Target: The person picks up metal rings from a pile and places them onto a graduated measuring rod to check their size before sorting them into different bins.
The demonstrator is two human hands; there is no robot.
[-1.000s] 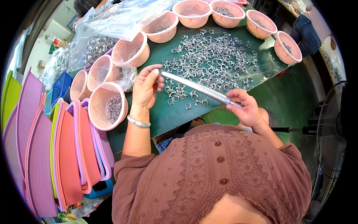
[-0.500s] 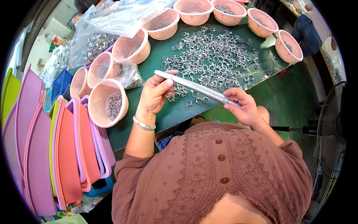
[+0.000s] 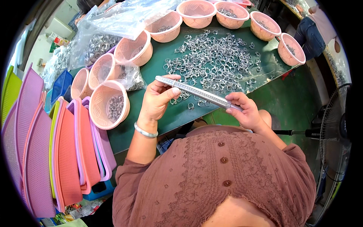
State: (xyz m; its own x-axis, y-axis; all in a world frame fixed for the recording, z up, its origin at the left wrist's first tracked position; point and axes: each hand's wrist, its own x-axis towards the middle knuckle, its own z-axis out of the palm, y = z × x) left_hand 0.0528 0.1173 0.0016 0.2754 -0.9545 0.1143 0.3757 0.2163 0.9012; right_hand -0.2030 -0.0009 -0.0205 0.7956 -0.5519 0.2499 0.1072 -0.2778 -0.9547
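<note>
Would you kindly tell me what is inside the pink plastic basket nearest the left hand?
The pink plastic basket holds a small heap of silver metal rings against its right wall. Its rim hides whatever lies at the near bottom.

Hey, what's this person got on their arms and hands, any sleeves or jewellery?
Both hands are bare, no gloves. The left hand has a plain silver bangle at the wrist, and the forearm is uncovered up to a short sleeve of a brownish-mauve embroidered blouse. The right hand shows no ring or band; its arm is mostly hidden behind the blouse.
</note>
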